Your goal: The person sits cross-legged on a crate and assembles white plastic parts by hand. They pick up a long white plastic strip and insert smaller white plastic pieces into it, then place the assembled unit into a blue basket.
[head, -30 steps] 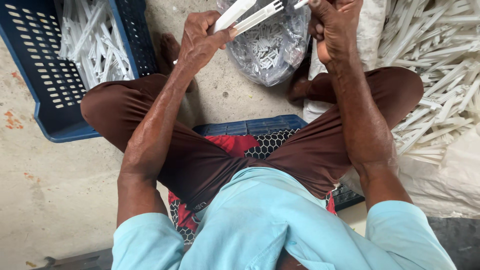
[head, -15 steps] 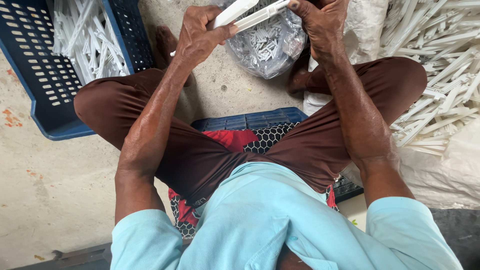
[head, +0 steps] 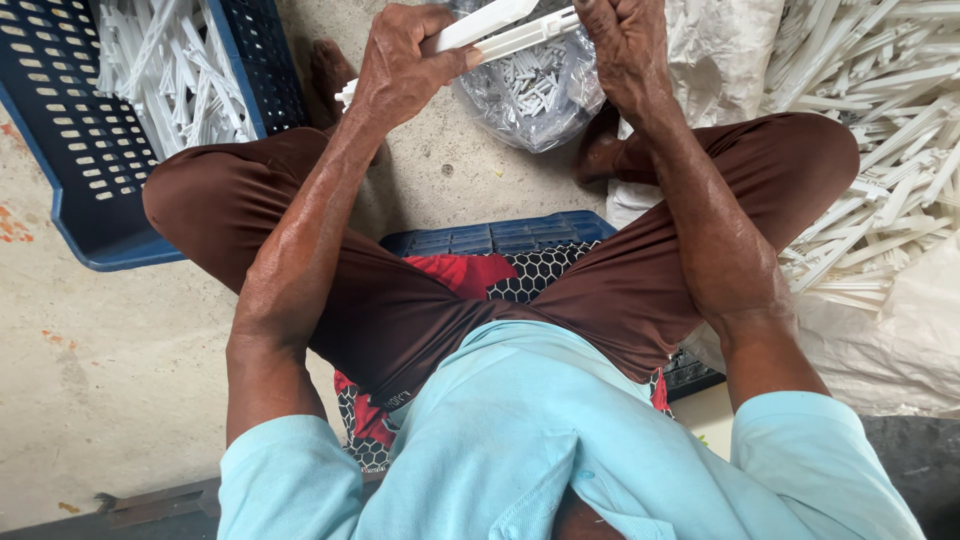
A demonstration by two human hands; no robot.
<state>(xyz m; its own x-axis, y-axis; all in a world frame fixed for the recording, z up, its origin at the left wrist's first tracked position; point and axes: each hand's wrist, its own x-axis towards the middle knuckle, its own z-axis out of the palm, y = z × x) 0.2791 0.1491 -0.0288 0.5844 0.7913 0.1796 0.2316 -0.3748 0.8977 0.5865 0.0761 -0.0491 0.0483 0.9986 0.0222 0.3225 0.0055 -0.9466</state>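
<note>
I sit cross-legged on a blue crate lid. My left hand (head: 405,65) grips long white plastic strips (head: 480,30) held out in front of me. My right hand (head: 625,45) is closed around the other end of the white strips, near the top edge of the view. Just beyond both hands lies a clear plastic bag (head: 535,95) full of small white plastic pieces.
A blue perforated crate (head: 75,190) with several white strips stands at the left on the concrete floor. A large heap of white plastic strips (head: 880,150) lies on white sacking at the right. A red and black cushion (head: 480,280) is under my legs.
Both hands have stayed on the white strips; the view has shifted slightly, and the strips sit a little higher and closer to the top edge.
</note>
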